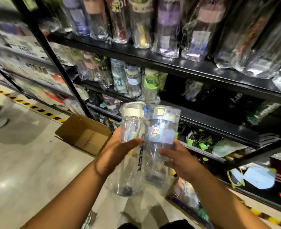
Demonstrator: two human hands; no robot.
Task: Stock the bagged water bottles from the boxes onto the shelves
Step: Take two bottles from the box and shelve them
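Blur smears the black shelves (182, 67), so the wrapped goods on them read only as shiny shapes. Before the lower tiers, the left hand (118, 151) curls round a white-lidded bottle (133, 128) and the right hand (181, 157) grips a bear-sticker bottle (163, 129); the two bagged bottles touch side by side (crinkled plastic hides most fingertips). An open cardboard box (85, 136) sits on the floor behind them. A second box (186, 212) is largely covered by the right arm.
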